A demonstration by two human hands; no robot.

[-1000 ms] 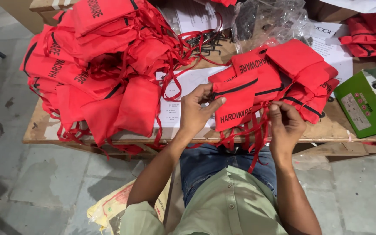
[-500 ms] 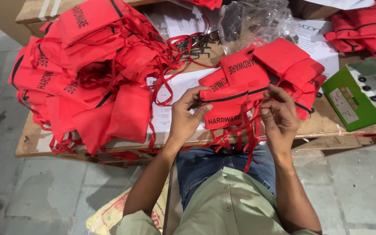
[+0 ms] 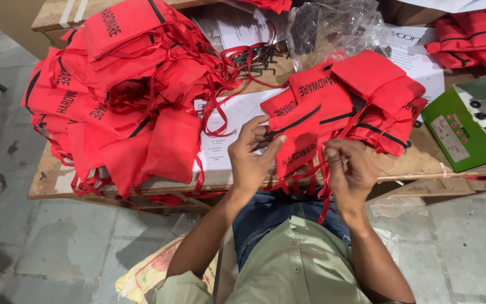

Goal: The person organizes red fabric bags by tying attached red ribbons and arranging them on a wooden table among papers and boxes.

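Left hand (image 3: 252, 156) grips the upper left corner of a red drawstring pouch (image 3: 300, 143) with black trim, held above the front edge of the wooden surface (image 3: 423, 160). Right hand (image 3: 349, 169) pinches the pouch's red ribbon ties (image 3: 317, 177), which hang below the edge. A small stack of like pouches (image 3: 367, 93) lies just behind. A large heap of red pouches (image 3: 119, 90) occupies the left. A green box (image 3: 459, 132) sits right; crumpled clear plastic (image 3: 333, 25) lies behind.

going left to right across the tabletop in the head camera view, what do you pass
Big heap of red pouches → left hand → red pouch held in both hands → right hand → smaller stack of red pouches → green box.
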